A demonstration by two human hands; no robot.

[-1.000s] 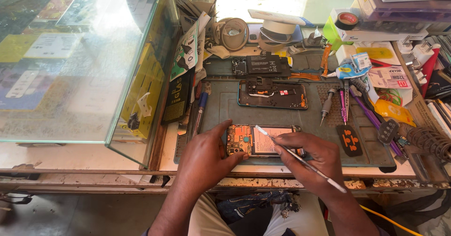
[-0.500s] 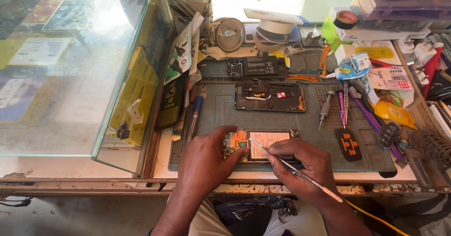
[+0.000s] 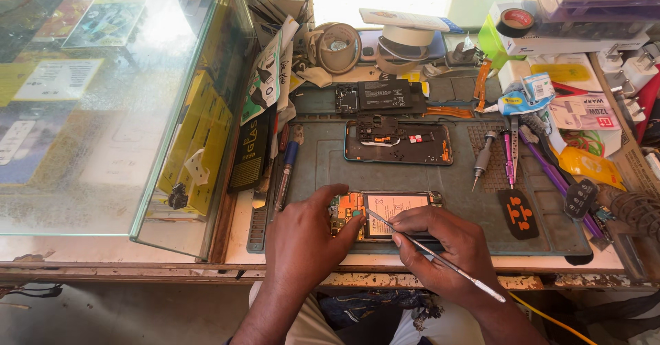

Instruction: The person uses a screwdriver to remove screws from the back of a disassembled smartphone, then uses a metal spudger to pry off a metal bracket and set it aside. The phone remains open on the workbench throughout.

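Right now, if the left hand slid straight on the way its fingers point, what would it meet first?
The left hand points up and right at the opened phone, whose left end it already touches. Beyond that lies the dark phone frame, though depth is unclear.

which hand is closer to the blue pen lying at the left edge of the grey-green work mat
Left. The left hand rests just right of and below the blue pen, steadying the opened phone. The right hand, holding thin metal tweezers, sits farther right, past the phone.
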